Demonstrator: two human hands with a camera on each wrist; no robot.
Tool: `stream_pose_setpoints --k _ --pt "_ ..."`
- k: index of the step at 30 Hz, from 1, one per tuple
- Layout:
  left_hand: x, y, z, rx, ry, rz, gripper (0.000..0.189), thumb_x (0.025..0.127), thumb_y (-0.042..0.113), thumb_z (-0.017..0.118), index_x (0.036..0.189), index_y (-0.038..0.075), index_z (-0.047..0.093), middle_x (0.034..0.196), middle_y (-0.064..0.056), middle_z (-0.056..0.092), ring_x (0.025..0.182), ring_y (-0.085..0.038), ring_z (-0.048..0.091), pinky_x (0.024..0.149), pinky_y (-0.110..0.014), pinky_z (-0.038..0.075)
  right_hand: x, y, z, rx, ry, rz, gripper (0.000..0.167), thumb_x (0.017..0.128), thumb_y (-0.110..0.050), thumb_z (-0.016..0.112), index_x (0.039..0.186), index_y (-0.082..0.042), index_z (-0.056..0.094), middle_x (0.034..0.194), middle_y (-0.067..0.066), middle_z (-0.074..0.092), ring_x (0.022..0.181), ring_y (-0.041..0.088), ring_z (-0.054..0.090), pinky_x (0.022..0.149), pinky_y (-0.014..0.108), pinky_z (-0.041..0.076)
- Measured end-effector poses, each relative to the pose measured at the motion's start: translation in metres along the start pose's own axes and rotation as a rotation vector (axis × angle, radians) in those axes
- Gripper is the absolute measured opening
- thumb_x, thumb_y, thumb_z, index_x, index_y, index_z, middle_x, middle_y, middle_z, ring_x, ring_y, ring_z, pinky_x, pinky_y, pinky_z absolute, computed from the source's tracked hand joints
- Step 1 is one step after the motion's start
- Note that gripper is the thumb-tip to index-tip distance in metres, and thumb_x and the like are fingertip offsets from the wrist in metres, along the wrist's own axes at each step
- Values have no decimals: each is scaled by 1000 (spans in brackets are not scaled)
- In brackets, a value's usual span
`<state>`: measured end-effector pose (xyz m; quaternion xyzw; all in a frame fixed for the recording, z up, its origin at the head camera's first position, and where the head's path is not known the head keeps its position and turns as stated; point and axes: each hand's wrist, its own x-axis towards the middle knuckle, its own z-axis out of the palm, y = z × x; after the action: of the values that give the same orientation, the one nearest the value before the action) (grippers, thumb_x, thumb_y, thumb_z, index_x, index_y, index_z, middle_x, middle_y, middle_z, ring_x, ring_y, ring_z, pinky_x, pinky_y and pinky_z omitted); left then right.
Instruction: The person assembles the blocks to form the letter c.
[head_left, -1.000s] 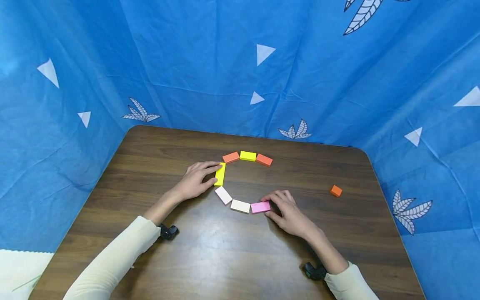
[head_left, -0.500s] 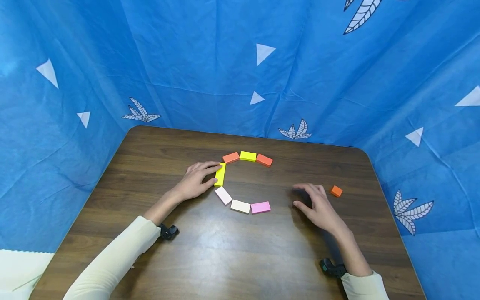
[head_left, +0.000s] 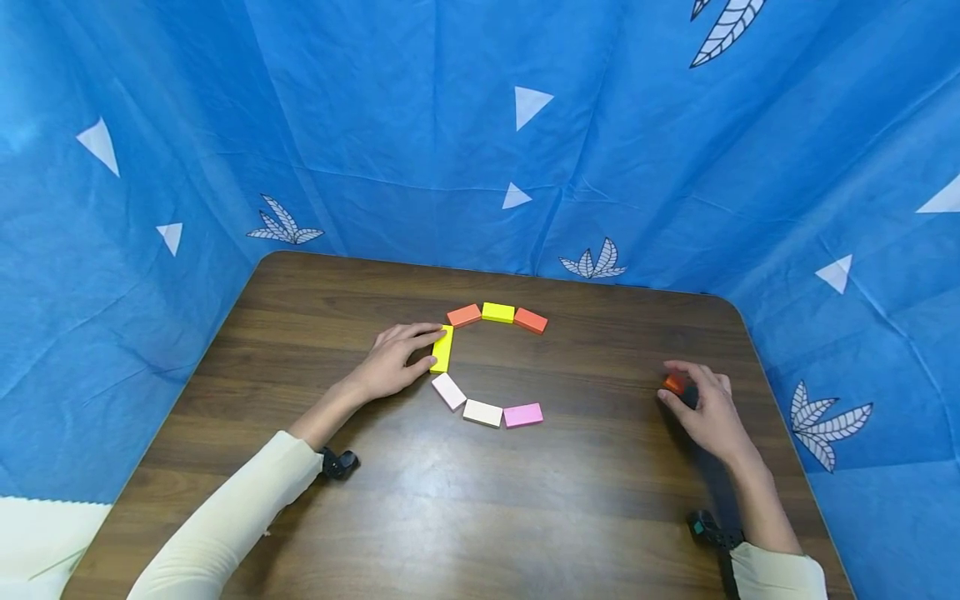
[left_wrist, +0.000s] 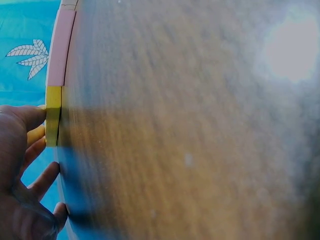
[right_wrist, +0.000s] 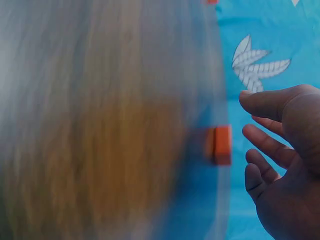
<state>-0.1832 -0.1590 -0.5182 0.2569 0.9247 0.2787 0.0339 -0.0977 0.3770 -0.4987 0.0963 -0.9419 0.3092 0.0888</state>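
My left hand (head_left: 392,360) rests at a yellow block (head_left: 442,350), its thumb and a forefinger touching the block's left side and top. In the left wrist view the thumb meets the yellow block (left_wrist: 53,117), with other fingers partly behind it. My right hand (head_left: 708,408) hovers around a small orange block (head_left: 673,384) at the table's right, thumb and fingers spread on either side. The right wrist view shows the orange block (right_wrist: 223,145) standing apart from the relaxed fingers (right_wrist: 270,145), nothing between them.
Blocks curve in an open ring: orange (head_left: 463,315), yellow (head_left: 498,312), red-orange (head_left: 531,321), pale pink (head_left: 448,391), cream (head_left: 482,413) and pink (head_left: 522,415). They lie on a brown wooden table (head_left: 450,517). A blue patterned curtain (head_left: 420,133) surrounds its back and sides.
My right hand has left the pink block and travelled right to the small orange block. The left hand stays at the yellow block, and the blocks keep their places.
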Motion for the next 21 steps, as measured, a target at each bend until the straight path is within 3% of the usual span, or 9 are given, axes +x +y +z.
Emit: stream_pose_setpoints --k 7,12,17,21 --pt "0 0 -1 -6 -6 -5 54 109 28 65 161 18 54 167 -6 51 153 -39 45 124 -74 24 -1 18 -5 -19 -56 68 51 99 -11 79 143 5 59 140 33 61 124 48 48 95 54 27" --pt "1 -1 0 5 -2 2 54 109 28 65 161 18 54 167 -7 51 153 -39 46 123 -74 25 3 22 -5 -44 -54 77 47 100 -10 77 141 6 61 135 35 61 119 49 50 94 54 28" --pt "1 -2 0 3 -7 2 54 108 28 65 161 19 54 167 -6 51 153 -39 46 123 -73 26 5 24 -7 -77 -32 141 35 100 -7 75 131 8 64 122 33 65 110 46 58 93 55 36" --pt "1 -2 -1 6 -11 -2 54 109 29 65 161 19 54 167 -6 51 153 -38 46 123 -73 26 6 24 -7 -76 -43 196 31 102 -10 74 127 6 65 122 32 64 109 44 56 90 56 40"
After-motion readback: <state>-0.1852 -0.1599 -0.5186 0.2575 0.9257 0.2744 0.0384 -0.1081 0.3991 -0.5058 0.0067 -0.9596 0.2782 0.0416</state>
